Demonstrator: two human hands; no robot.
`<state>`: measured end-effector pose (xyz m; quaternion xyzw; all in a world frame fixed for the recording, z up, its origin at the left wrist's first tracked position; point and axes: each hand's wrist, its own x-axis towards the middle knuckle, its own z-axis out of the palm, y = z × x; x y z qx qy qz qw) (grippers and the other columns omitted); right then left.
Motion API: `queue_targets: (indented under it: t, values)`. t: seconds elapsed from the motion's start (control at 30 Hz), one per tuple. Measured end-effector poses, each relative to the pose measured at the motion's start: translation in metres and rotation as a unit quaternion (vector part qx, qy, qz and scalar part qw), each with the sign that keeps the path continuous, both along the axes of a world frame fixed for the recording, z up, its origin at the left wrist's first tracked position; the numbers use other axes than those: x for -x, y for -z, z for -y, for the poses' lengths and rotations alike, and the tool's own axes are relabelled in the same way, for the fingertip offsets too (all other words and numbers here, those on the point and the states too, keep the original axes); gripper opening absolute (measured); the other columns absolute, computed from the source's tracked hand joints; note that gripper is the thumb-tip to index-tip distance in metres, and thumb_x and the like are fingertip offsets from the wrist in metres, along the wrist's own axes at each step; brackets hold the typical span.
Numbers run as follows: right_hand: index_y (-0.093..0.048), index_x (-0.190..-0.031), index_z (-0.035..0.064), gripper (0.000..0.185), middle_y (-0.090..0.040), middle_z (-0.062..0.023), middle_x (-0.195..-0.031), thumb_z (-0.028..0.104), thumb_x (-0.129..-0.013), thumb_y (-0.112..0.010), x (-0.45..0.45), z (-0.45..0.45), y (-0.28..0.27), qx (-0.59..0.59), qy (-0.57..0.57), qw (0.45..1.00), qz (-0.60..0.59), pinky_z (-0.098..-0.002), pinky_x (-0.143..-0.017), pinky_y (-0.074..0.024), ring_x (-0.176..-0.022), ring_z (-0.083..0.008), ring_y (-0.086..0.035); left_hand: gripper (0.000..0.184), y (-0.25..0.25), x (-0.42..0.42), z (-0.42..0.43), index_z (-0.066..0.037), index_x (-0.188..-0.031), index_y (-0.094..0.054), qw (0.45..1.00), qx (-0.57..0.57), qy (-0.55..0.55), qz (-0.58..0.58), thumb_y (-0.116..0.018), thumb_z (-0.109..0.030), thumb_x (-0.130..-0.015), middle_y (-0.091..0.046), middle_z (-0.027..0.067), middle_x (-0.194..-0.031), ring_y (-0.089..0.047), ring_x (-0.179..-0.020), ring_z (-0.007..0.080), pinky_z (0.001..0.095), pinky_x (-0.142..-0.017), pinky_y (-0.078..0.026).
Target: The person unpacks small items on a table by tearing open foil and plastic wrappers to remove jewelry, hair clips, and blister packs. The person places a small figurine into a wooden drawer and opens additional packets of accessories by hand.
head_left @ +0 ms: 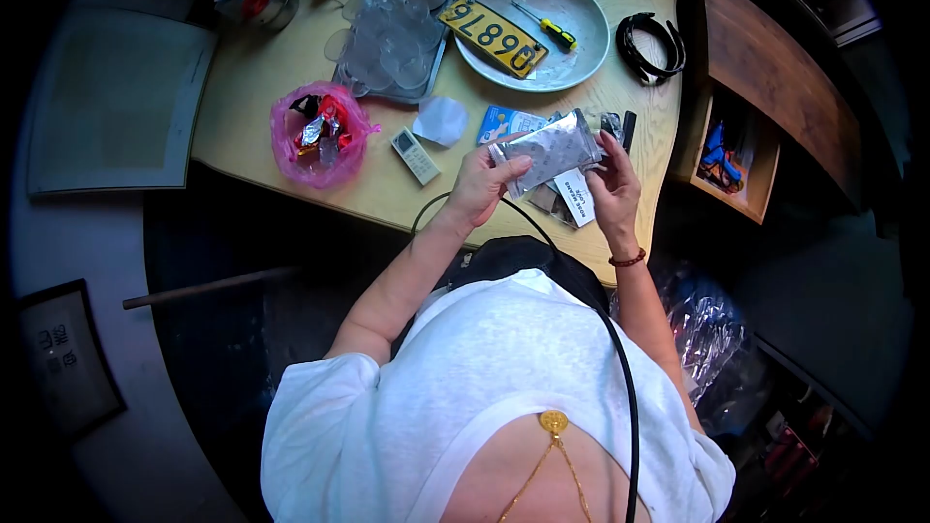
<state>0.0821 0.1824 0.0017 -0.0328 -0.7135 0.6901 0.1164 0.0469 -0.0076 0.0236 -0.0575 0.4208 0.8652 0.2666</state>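
Note:
A silver foil pouch (552,149) is held up at the table's front edge, between my two hands. My left hand (479,184) grips its left end, with the thumb on top. At the other end, the fingers of my right hand (617,196) pinch the pouch's edge; a red beaded bracelet is on that wrist. Beneath the pouch lie a blue-and-white packet (506,124) and a white card with black print (575,196), both partly covered. A white remote control (416,156) and a round white paper (441,121) lie left of my left hand.
A large round tray (581,63) holds a yellow number plate (492,36) and a screwdriver (559,34). Clear plastic cups (392,39) crowd another tray. A pink bag (339,165) contains wrappers. A coiled black belt (651,48) lies right, near an open drawer (760,189).

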Motion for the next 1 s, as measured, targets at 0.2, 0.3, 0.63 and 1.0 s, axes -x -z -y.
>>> queue_targets:
  t: [0.2,0.3,0.63,1.0]
  values:
    - [-0.055,-0.106,-0.0024,0.028,-0.060,-0.0056,-0.091,0.008,-0.080,-0.057,0.002,-0.015,-0.003,0.316,-0.080,0.931,0.162,-0.0199,-0.059,-0.0447,-0.071,-0.0081,-0.055,0.036,0.001,-0.010,-0.006,0.004,-0.112,-0.051,0.999,0.029,-0.005,-0.020,-0.060,0.000,-0.078,-0.060,0.0084,-0.100,-0.058,-0.088,0.0139,0.0273,-0.082,-0.047]
    - [-0.062,-0.084,0.0004,0.013,-0.059,0.0008,-0.073,0.012,-0.078,-0.062,0.002,-0.014,0.002,0.249,-0.067,0.953,0.159,-0.0179,-0.052,-0.0394,-0.061,-0.0045,-0.050,0.031,-0.002,-0.008,-0.006,0.004,-0.106,-0.054,0.994,0.075,-0.045,-0.061,-0.063,-0.004,-0.078,-0.061,0.0077,-0.094,-0.060,-0.082,0.0130,0.0266,-0.076,-0.049]
    - [-0.059,-0.089,-0.0006,0.016,-0.058,-0.0016,-0.072,0.007,-0.075,-0.064,0.002,0.002,0.021,0.296,-0.204,0.885,0.296,-0.0160,-0.048,-0.0422,-0.052,-0.0046,-0.052,0.018,0.004,0.016,0.004,0.000,-0.083,-0.061,0.965,0.200,-0.146,-0.081,-0.066,-0.017,-0.078,-0.060,0.0025,-0.072,-0.056,-0.061,0.0085,0.0217,-0.053,-0.047]
    - [-0.058,-0.094,0.0025,0.019,-0.060,0.0002,-0.079,0.012,-0.079,-0.063,0.029,0.004,0.013,0.359,-0.174,0.869,0.293,-0.0171,-0.050,-0.0410,-0.061,-0.0040,-0.053,0.036,0.003,0.033,-0.016,-0.003,-0.100,-0.052,0.964,0.241,-0.110,-0.012,-0.054,-0.036,-0.086,-0.059,0.0055,-0.088,-0.056,-0.076,0.0110,0.0258,-0.066,-0.047]
